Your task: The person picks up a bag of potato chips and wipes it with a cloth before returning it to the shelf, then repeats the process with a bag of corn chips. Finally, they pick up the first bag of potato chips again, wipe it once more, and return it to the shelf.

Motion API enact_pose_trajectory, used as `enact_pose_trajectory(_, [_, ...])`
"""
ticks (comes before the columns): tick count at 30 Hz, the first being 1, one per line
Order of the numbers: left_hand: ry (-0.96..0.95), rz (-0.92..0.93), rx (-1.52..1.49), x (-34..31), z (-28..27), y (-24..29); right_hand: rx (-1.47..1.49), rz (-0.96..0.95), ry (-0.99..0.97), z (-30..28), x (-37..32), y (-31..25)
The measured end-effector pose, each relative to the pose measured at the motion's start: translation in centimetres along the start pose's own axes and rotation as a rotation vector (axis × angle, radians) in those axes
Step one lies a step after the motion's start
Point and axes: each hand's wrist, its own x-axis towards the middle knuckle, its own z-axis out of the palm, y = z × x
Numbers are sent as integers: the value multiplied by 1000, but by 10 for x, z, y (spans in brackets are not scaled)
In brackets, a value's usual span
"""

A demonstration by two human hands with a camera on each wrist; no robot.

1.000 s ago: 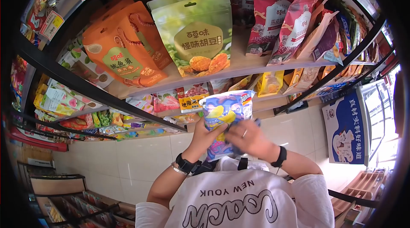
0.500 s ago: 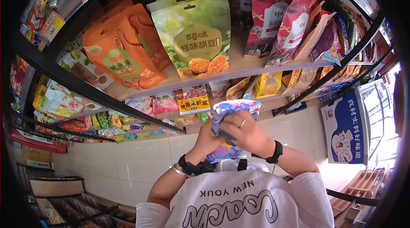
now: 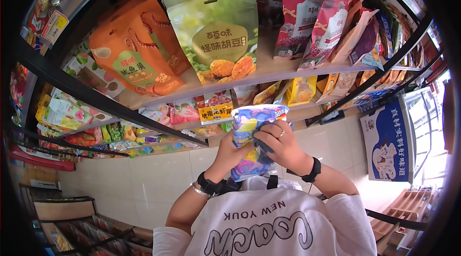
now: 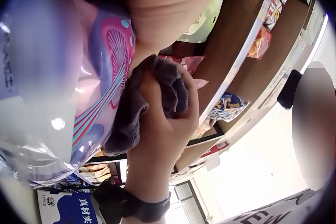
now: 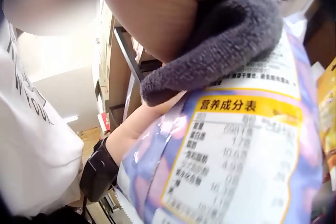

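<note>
A shiny purple-blue snack bag (image 3: 246,125) is held up in front of the chest. My left hand (image 3: 229,154) grips it by its left side, with the thumb across the front. A dark grey cloth (image 5: 220,50) is bunched in my right hand (image 3: 284,144), whose fingers curl round it against the bag's right side. The right wrist view shows the cloth lying over the printed back panel (image 5: 231,150), above a nutrition table. In the left wrist view the right hand's thumb pinches the cloth beside the bag.
Ahead stands a shelf (image 3: 192,94) with an orange pouch (image 3: 137,59), a green pouch (image 3: 216,40) and dark red pouches (image 3: 302,21). Smaller snack packs fill the lower shelves. A blue-and-white freezer (image 3: 386,141) stands at the right, over a tiled floor (image 3: 144,179).
My right hand moved with the cloth up across the bag's front, then back to its right side. The bag tipped and shifted slightly, while the left hand kept its grip.
</note>
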Motion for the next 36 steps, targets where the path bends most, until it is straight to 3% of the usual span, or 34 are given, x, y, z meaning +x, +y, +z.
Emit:
enact_pose_trajectory(4, [85,-54,-69,5,3,14,47,-58,-139,6,-22,-14])
enact_pose_trajectory(5, [87,-54,-67,5,4,12,19,-92,-125,12,-29,-13])
enact_pose_trajectory(9, [53,-84,-181,4,10,15,-71,63,56,0,-12,3])
enact_pose_trajectory(16, [113,-119,-104,8,10,11,72,-90,-95,11,-13,-6])
enact_pose_trajectory(20, [113,-147,-146,6,8,12,-84,108,63,-2,0,7])
enact_pose_trajectory(21, [119,-135,-136,7,9,11,-31,121,-10,1,-3,4])
enact_pose_trajectory(25, [159,-88,-86,6,9,11,70,-69,-55,16,-14,-10])
enact_pose_trajectory(29, [117,-255,-236,0,2,21,-27,73,69,5,0,9])
enact_pose_trajectory(32, [198,-161,-268,5,11,23,82,48,39,8,1,-2])
enact_pose_trajectory(33, [195,-162,-246,5,12,20,99,-32,-51,10,-1,-6])
enact_pose_trajectory(36, [183,-162,-207,5,11,13,8,-125,-29,14,-6,-6])
